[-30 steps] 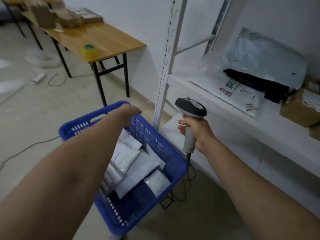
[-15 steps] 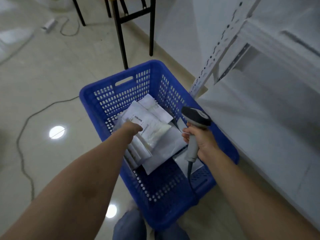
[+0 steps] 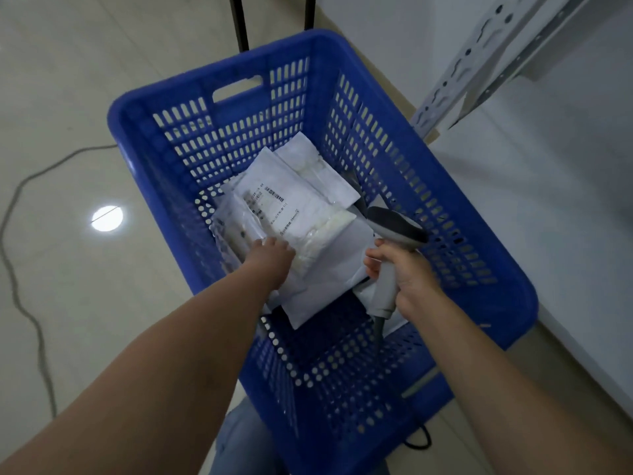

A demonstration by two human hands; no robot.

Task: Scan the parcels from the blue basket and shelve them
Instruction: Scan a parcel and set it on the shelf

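Observation:
The blue basket (image 3: 493, 269) stands on the floor below me with several white parcels stacked inside. The top parcel (image 3: 291, 207) is a white bag with a barcode label facing up. My left hand (image 3: 270, 258) is down in the basket and grips the near edge of that top parcel. My right hand (image 3: 404, 275) holds the grey barcode scanner (image 3: 394, 234) by its handle, inside the basket just right of the parcels, head pointing away from me.
The white shelf unit (image 3: 565, 186) with its perforated grey upright (image 3: 479, 53) stands right of the basket. Black table legs (image 3: 239, 22) rise behind it. A grey cable (image 3: 20, 234) runs over the tiled floor at left. The scanner's black cord (image 3: 421, 437) loops by the basket.
My view has dropped closer onto the basket. My left hand has gone from reaching over the rim to gripping the top parcel, and the scanner has come down inside the basket.

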